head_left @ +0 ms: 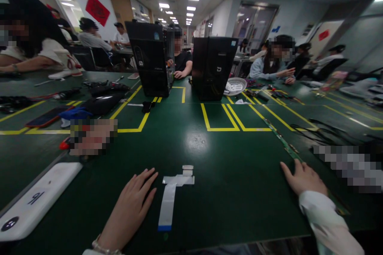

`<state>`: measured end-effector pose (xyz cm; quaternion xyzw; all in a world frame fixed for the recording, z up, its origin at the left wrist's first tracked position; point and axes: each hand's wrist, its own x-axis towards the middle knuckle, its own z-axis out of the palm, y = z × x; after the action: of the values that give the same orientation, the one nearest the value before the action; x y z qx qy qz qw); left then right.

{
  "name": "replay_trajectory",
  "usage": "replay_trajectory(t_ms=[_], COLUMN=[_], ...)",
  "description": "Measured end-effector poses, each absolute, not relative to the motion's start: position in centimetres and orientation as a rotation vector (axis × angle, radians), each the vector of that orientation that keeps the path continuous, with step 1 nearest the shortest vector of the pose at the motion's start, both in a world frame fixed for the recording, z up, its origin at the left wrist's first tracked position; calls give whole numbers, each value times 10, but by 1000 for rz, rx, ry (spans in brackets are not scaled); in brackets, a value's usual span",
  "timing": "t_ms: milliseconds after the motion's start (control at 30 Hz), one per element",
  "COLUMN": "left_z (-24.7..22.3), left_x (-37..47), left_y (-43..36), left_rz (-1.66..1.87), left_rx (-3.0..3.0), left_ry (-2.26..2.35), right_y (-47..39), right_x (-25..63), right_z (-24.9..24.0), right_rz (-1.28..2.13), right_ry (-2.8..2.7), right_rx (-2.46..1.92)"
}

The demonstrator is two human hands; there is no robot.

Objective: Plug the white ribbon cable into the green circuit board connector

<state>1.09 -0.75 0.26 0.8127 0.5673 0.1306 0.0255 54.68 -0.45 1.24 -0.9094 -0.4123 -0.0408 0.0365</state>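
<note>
My left hand (133, 203) lies flat on the green table, fingers stretched out and holding nothing. Just right of it is a white flat ribbon cable (168, 205) with a blue end, a crosswise piece and a small connector at its top. Over on the right, my right hand (308, 179) rests palm down with its thumb apart, on or against a long thin green circuit board strip (284, 143). Part of that strip is hidden beneath the hand, and its near end shows past the wrist.
A white device (42, 199) lies at the left edge. Two black computer towers (152, 63) stand at the back, with a person (182, 61) behind them. Beside them sits a white basket (235, 86). Black cables (326, 131) lie at right; tools and a blue cloth (76, 113) at left.
</note>
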Motion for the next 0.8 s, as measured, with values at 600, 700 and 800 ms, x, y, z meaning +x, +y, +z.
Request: replay_trajectory(t_ms=[600,700,800], left_z=[5,6,4], left_x=[12,13,13], left_y=[-7,-8,-7], left_rz=[392,423,455], left_rx=[2508,2519,2518], left_ry=[1757,1746,1742], right_y=[24,30,31], right_x=[599,598,591], right_z=[-17,-12,-11], right_rz=[-268,-220,-195], right_ry=[-1444,-1543,-1649], right_rx=[-2484,-2541,-2510])
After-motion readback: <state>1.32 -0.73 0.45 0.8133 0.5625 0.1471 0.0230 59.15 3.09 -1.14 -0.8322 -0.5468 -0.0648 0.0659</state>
